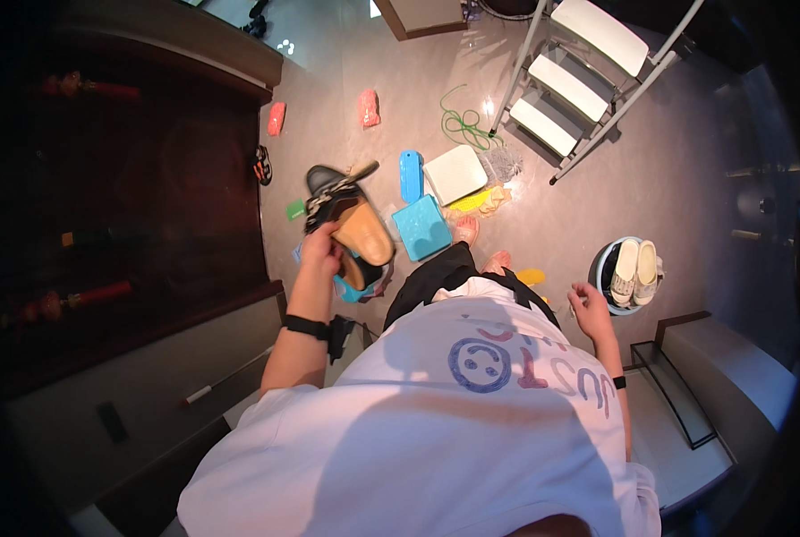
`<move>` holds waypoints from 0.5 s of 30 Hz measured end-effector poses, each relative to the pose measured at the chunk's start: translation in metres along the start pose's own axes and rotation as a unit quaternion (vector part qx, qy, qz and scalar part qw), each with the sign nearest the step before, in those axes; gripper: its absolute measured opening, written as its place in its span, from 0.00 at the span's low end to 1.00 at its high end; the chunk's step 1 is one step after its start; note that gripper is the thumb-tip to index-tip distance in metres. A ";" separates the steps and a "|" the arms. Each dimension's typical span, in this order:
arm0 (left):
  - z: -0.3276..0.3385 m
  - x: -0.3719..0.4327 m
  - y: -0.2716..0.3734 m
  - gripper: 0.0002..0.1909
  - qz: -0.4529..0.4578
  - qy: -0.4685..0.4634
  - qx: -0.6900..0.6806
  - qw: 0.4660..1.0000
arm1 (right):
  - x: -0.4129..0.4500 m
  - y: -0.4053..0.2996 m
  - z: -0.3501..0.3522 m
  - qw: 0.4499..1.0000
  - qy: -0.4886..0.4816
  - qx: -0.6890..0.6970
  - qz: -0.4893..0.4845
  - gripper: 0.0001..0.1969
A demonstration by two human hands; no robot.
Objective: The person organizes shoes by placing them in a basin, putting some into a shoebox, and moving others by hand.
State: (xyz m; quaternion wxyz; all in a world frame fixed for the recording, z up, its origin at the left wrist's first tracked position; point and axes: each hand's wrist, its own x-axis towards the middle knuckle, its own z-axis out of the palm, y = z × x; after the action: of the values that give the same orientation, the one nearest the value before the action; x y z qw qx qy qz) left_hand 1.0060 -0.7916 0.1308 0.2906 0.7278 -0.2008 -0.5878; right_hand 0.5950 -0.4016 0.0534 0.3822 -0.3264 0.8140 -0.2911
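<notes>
My left hand [323, 247] grips black shoes with tan insoles [365, 231], held above the floor. A dark rounded toe [325, 180] and a strap show at their far end. Below that hand lie a blue item [352, 293] and other things, partly covered by the shoes. My right hand [591, 310] hangs with loosely curled fingers and nothing plainly in it. Just right of it, a pair of cream clogs [633, 272] rests on top of a light-blue round tub [600, 272] with dark stuff inside.
A white step stool [568, 80] stands at the upper right. On the floor are a turquoise box [423, 228], a blue case [411, 176], a white lid-like item [456, 174], green cord [467, 124] and pink packets [368, 107]. A dark cabinet [172, 221] borders the left.
</notes>
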 end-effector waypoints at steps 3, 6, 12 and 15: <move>-0.052 0.001 -0.018 0.05 -0.033 0.098 -0.039 0.994 | -0.010 0.033 0.005 0.990 -0.071 -0.023 0.120 0.15; -0.084 -0.007 -0.051 0.03 -0.061 0.153 -0.036 0.986 | -0.008 0.043 0.009 0.974 -0.145 -0.062 0.165 0.14; -0.113 -0.020 -0.117 0.05 -0.134 0.238 -0.026 0.961 | 0.033 0.031 0.006 0.973 -0.165 -0.105 0.123 0.14; -0.124 -0.014 -0.136 0.03 -0.174 0.244 -0.031 0.954 | 0.058 0.011 0.002 0.978 -0.155 -0.047 0.132 0.10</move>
State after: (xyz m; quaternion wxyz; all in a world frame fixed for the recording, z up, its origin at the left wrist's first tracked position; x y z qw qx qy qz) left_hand 1.1172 -0.6577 0.0687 0.2465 0.8631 0.0245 -0.4401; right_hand 0.5648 -0.4390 0.0191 0.5235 -0.2749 0.7933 -0.1453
